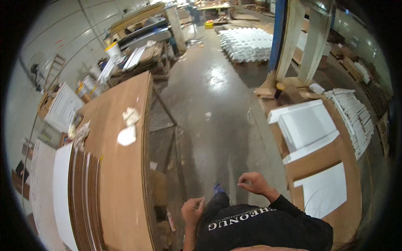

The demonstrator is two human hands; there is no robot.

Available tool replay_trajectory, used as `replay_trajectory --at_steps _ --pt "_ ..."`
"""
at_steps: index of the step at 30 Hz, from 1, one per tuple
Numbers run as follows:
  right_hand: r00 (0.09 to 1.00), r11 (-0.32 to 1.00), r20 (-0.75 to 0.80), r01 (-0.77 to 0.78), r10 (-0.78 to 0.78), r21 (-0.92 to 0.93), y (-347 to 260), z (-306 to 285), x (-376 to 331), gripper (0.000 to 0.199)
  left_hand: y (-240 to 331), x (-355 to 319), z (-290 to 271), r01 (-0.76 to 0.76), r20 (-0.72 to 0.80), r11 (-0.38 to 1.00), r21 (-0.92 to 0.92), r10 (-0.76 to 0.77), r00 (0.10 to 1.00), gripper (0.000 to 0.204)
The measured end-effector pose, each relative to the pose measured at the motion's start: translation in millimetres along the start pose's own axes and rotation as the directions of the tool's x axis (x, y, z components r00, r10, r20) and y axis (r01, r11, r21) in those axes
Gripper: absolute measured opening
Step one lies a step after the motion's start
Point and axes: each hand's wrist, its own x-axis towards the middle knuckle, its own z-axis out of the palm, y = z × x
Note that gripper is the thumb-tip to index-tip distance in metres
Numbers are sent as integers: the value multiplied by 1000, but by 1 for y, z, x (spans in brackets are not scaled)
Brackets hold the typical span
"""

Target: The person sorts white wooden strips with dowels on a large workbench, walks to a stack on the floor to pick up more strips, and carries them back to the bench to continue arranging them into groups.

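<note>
My left hand (192, 210) is low in front of my body, its fingers curled in, beside the edge of a long wood-topped table (121, 201). A small pale tip shows at its fingers, too small to name. My right hand (253, 183) is held out over the walkway, the fingers bent toward the thumb. What it holds, if anything, is hidden. Neither hand touches a table. On the left tabletop lie a crumpled white cloth (131, 116) and a white rounded piece (127, 136).
Brown and white boards (86, 196) stand along the left table. At right, a workbench (307, 169) carries white panels (307, 125) and stacked white strips (351, 119). A concrete walkway (213, 108) runs ahead past a blue post (278, 37) and piled white pieces (245, 44).
</note>
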Motion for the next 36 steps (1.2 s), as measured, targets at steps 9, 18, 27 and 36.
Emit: replay_trajectory --at_steps 9,18,27,36 --pt "938 960 -206 -261 278 105 115 -118 159 20 91 340 128 -563 441 814 -142 561 700 7" --pt "976 947 -201 -9 78 322 232 -229 435 12 81 601 251 -445 447 895 36 384 808 9" --pt "872 919 293 385 -393 88 264 -299 772 13 0 789 279 -6 175 1000 -18 9 985 14" --pt "852 908 337 321 -401 268 222 -228 1083 18 -74 1049 216 175 -1 946 -273 -182 983 18"
